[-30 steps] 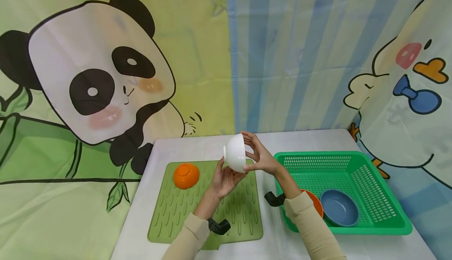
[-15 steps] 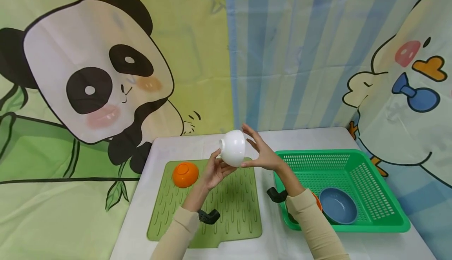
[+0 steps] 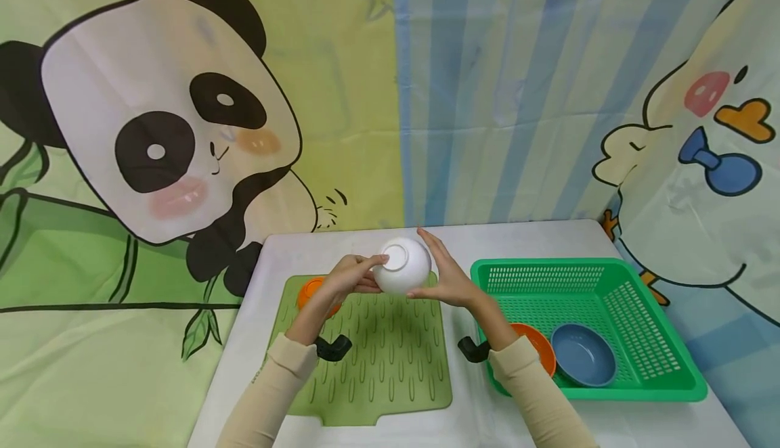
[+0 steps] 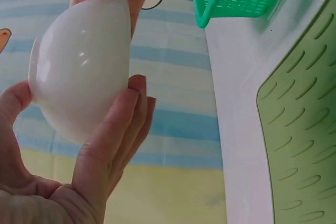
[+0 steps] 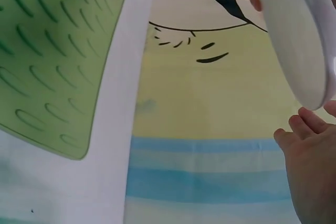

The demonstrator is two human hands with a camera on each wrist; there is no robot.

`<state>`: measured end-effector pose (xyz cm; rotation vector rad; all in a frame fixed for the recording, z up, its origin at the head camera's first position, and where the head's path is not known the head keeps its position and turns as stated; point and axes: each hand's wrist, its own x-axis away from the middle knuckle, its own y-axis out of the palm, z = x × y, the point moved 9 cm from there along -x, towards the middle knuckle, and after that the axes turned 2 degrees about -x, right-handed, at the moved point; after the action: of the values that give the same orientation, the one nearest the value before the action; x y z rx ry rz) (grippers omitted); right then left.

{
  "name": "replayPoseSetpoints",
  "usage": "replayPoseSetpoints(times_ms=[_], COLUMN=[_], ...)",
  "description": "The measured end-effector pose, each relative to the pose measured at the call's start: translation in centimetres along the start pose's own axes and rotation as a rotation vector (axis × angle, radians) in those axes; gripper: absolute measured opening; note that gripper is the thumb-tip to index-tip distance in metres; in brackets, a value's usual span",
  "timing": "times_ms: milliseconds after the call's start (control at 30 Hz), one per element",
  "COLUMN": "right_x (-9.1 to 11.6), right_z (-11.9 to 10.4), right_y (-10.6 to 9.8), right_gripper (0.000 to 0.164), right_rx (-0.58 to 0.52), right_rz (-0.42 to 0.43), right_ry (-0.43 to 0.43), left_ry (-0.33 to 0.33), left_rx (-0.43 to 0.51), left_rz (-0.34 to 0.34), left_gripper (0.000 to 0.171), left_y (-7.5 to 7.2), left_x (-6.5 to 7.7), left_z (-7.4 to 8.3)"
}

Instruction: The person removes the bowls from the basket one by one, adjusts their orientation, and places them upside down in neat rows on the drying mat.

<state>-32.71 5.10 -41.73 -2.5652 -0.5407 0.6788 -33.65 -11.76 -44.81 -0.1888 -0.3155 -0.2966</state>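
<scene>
A white bowl (image 3: 411, 277) is held tilted above the far part of a green drying mat (image 3: 378, 360), its base facing me. My left hand (image 3: 349, 276) grips it, thumb against the foot ring; in the left wrist view the fingers of that hand (image 4: 100, 156) reach along the side to the rim of the bowl (image 4: 86, 66). My right hand (image 3: 452, 281) is at the bowl's right side with fingers fairly straight. In the right wrist view those fingertips lie close to the lower rim of the bowl (image 5: 296, 35); whether they touch it, I cannot tell.
An orange bowl (image 3: 309, 290) lies upside down on the mat, partly behind my left forearm. To the right stands a green basket (image 3: 548, 262) holding a blue bowl (image 3: 583, 354) and an orange bowl (image 3: 537, 348), partly covered by my right sleeve. A printed curtain hangs behind the table.
The white bowl has turned so its base, which pointed left, now faces me. My left hand has shifted from below the bowl to its left side. My right fingers have come off the rim.
</scene>
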Motion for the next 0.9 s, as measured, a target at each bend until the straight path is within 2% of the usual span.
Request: replayPoseSetpoints(times_ms=[100,200,367,533,700,900], right_x=[0.3,0.6,1.2,1.3,1.3,1.0], right_z=[-0.1,-1.0,-3.5,-4.3,-3.6,0.0], right_y=[0.5,0.7,0.3,-0.1,0.1,1.3], right_gripper=[0.115,0.113,0.101,0.096,0.096,0.099], right_rx=[0.005,-0.021,-0.054,-0.022,-0.018,0.034], right_rz=[0.002,0.002,0.009,0.022,0.047,0.079], right_ry=[-0.018,-0.032,-0.06,-0.055,-0.078,-0.074], left_ry=[-0.017,-0.025,-0.042,-0.046,-0.039,-0.027], left_rx=[-0.064,-0.089,-0.092,-0.091,-0.088,-0.061], left_rz=[-0.012,-0.036,-0.04,-0.038,-0.02,0.044], left_gripper=[0.061,0.058,0.054,0.058,0.062,0.064], left_y=[0.3,0.7,0.8,1.0,0.9,0.2], left_x=[0.2,0.2,0.1,0.2,0.1,-0.1], left_z=[0.2,0.1,-0.2,-0.2,-0.4,-1.3])
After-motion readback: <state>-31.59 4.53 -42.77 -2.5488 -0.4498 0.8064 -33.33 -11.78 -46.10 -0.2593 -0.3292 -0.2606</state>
